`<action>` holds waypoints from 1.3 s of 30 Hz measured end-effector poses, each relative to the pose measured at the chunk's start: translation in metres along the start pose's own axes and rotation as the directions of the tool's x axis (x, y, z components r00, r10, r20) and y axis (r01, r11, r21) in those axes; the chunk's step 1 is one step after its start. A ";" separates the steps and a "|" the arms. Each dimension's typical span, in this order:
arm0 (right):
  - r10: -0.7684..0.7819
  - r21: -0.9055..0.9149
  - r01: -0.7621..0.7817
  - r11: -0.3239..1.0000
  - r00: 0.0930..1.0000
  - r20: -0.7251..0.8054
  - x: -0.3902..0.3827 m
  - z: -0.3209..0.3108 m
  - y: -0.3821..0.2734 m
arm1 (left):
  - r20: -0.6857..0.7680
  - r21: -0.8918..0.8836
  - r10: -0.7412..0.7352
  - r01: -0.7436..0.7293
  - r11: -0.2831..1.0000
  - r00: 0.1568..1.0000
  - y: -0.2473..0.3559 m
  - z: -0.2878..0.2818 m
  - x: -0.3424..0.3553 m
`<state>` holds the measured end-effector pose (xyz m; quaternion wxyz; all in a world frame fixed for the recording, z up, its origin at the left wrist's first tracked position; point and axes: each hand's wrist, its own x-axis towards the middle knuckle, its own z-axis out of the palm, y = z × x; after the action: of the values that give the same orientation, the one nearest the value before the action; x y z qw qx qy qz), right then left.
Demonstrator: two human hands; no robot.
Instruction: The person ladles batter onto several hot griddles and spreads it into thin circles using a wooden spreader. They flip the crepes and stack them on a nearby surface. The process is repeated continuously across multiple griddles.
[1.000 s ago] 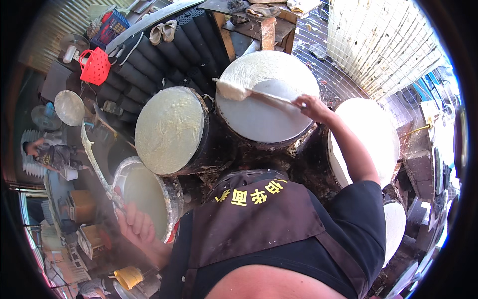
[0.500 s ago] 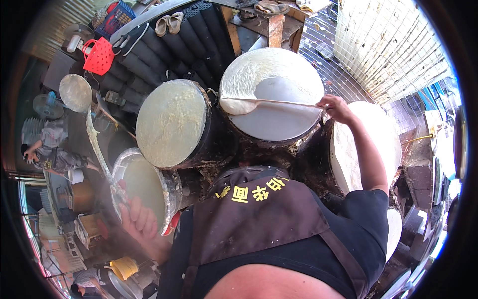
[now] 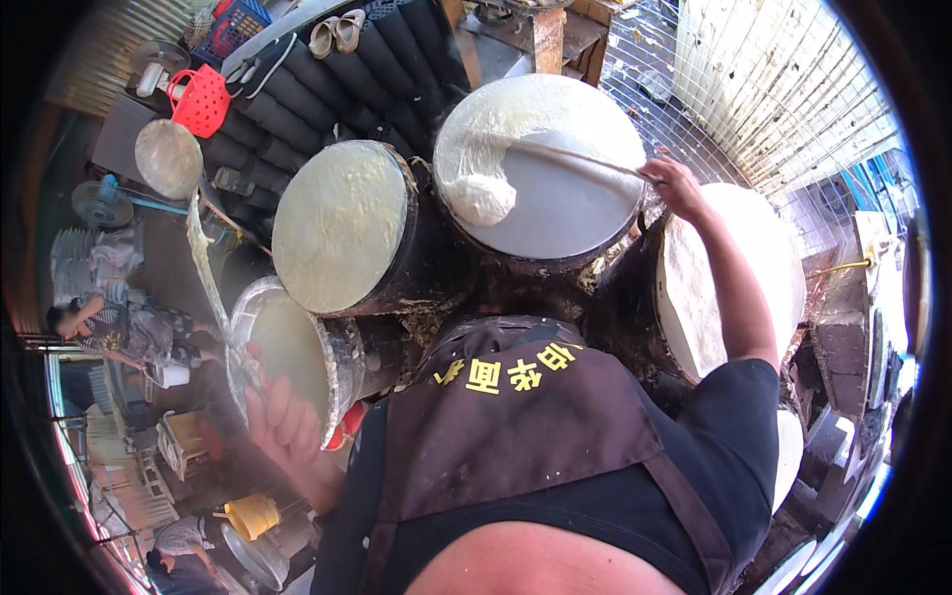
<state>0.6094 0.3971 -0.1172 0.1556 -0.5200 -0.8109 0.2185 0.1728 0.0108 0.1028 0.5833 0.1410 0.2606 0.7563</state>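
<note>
My right hand (image 3: 674,185) is closed round one end of a long thin scraper (image 3: 585,161), which reaches over the far middle griddle (image 3: 560,223). A pale film of batter (image 3: 540,107) coats the far and left part of that plate. On its left side sits a soft, wet lump of dough (image 3: 481,200), apart from the scraper. My left hand (image 3: 283,421), slightly blurred, has its fingers apart beside the rim of a batter-crusted bucket (image 3: 332,382). Next to it, a long-handled ladle (image 3: 169,161) crusted with batter rests across the bucket's rim, its round end pointing away.
Another round griddle covered with a pale sheet (image 3: 342,228) stands on the left, and one more (image 3: 739,278) on the right. Dark cylinders (image 3: 327,84) are stacked at the back with a red basket (image 3: 200,101). Wire mesh (image 3: 664,59) borders the back right. Two people are farther left.
The scraper has swung away from the dough lump toward the far part of the griddle. The lump now sits rounded at the left. My left hand has barely moved.
</note>
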 end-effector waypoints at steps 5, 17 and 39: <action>-0.099 -0.004 0.100 0.995 0.986 0.136 -0.025 0.007 -0.025 | 0.144 -0.017 -0.099 0.102 0.995 0.985 0.003 -0.008 0.008; 0.309 0.761 -0.285 0.583 0.944 0.116 -0.179 0.051 -0.141 | 0.389 -0.095 -0.281 0.342 0.935 0.878 0.036 -0.062 0.051; 0.616 0.669 -0.445 0.596 0.787 -0.025 -0.181 0.162 -0.245 | 0.577 -0.035 -0.528 0.665 0.746 0.623 0.116 -0.117 0.073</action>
<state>0.4158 0.1115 -0.1341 0.3496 -0.6788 -0.4678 0.4452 -0.0019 0.0329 0.0644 0.8630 0.1762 0.0247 0.4728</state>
